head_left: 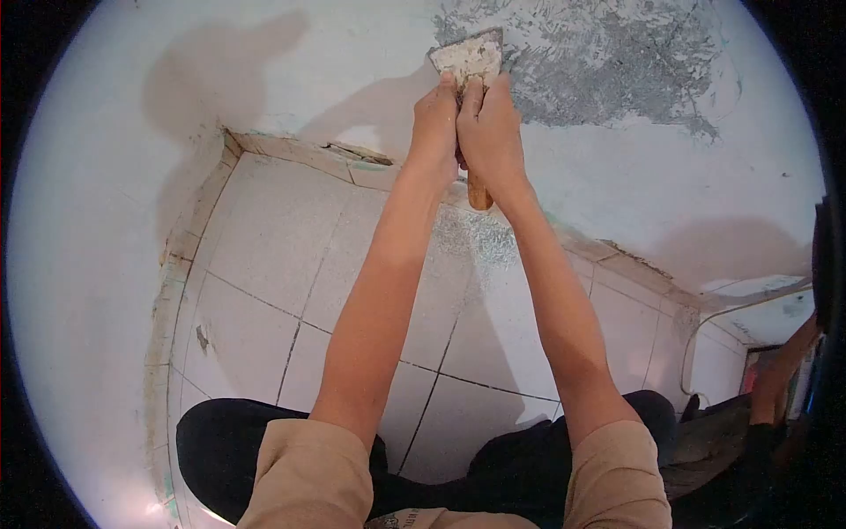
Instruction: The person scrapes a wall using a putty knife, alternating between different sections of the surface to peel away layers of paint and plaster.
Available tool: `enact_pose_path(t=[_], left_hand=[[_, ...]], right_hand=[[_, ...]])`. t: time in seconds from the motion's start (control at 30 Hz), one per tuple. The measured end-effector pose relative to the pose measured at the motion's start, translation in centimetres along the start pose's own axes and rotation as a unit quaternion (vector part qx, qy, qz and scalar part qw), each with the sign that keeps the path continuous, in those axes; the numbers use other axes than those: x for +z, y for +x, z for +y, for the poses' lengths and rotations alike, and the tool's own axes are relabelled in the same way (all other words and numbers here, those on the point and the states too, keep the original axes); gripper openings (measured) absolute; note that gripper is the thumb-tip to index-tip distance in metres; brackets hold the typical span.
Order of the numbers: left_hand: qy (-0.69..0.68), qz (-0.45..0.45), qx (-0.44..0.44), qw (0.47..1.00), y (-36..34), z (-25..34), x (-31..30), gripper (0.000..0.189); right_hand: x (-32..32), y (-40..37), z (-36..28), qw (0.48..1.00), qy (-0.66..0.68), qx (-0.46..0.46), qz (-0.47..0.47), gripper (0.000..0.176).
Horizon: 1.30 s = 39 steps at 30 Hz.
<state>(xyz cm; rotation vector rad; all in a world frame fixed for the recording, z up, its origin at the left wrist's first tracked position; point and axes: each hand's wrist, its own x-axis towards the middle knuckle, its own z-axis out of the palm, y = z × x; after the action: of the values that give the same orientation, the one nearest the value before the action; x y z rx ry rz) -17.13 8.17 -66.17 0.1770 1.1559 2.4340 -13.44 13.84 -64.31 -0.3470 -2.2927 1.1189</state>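
Observation:
Both of my hands grip one paint scraper (pixel 469 58), its wide blade smeared with white plaster and set against the wall. My left hand (pixel 435 123) wraps the scraper from the left, its thumb up near the blade. Pressed beside it, my right hand (pixel 492 128) closes round the wooden handle (pixel 479 194), whose end sticks out below. Just right of the blade lies a rough grey patch (pixel 608 75) where the wall's coating is gone. Smooth white wall (pixel 352 44) surrounds that patch.
Tiled floor (pixel 256 220) stretches below, with pale dust (pixel 480 234) under my hands. A cracked tile skirting (pixel 352 163) runs along the wall's foot. At the right edge, another person's arm (pixel 780 370) shows near a thin cable (pixel 692 353).

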Motion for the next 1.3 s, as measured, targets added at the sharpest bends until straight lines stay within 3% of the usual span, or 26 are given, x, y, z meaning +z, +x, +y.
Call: enact_pose_path(t=[0.17, 0.27, 0.37, 0.67, 0.77, 0.83, 1.07, 1.13, 1.17, 1.27, 1.3], left_hand=[[0.020, 0.026, 0.018, 0.999, -0.1, 0.0, 0.3, 0.036], [0.047, 0.027, 0.033, 0.998, -0.3, 0.3, 0.5, 0.035], [0.060, 0.032, 0.005, 0.998, -0.3, 0.3, 0.4, 0.035], [0.024, 0.030, -0.035, 0.999, 0.2, 0.2, 0.3, 0.032], [-0.026, 0.011, -0.035, 0.999, 0.7, -0.2, 0.5, 0.032], [-0.014, 0.004, -0.039, 0.999, 0.8, -0.3, 0.7, 0.032], [-0.051, 0.005, 0.002, 0.999, 1.0, -1.2, 1.0, 0.034], [-0.011, 0.007, 0.020, 1.000, 0.3, -1.3, 1.0, 0.035], [-0.012, 0.000, 0.026, 1.000, 0.0, -1.4, 1.0, 0.035], [-0.034, -0.015, -0.012, 0.999, -0.9, -2.4, 0.6, 0.036], [-0.085, -0.091, -0.032, 0.992, -1.0, -3.0, 0.3, 0.036]], right_hand=[[-0.6, 0.0, -0.3, 1.000, 0.005, -0.026, -0.004, 0.030], [-0.7, 0.1, 0.0, 0.997, 0.069, 0.007, -0.036, 0.030], [-0.4, 0.1, 0.2, 0.998, 0.062, -0.015, -0.016, 0.029], [-1.0, 0.4, -0.6, 0.998, 0.029, 0.036, -0.042, 0.025], [-1.6, 0.8, -0.8, 0.999, 0.002, 0.008, -0.051, 0.027], [-1.5, 1.0, -0.3, 0.998, -0.042, -0.045, -0.007, 0.030], [-2.0, 1.7, 1.0, 0.998, -0.012, -0.042, -0.047, 0.031], [-1.6, 2.0, 2.3, 0.989, -0.007, -0.143, -0.023, 0.031], [-1.8, 2.1, 2.4, 0.989, -0.008, -0.150, -0.018, 0.031], [-4.2, 1.1, 1.4, 0.986, -0.014, -0.030, -0.162, 0.034], [-5.1, 1.5, 1.5, 0.987, -0.018, -0.039, -0.155, 0.034]])
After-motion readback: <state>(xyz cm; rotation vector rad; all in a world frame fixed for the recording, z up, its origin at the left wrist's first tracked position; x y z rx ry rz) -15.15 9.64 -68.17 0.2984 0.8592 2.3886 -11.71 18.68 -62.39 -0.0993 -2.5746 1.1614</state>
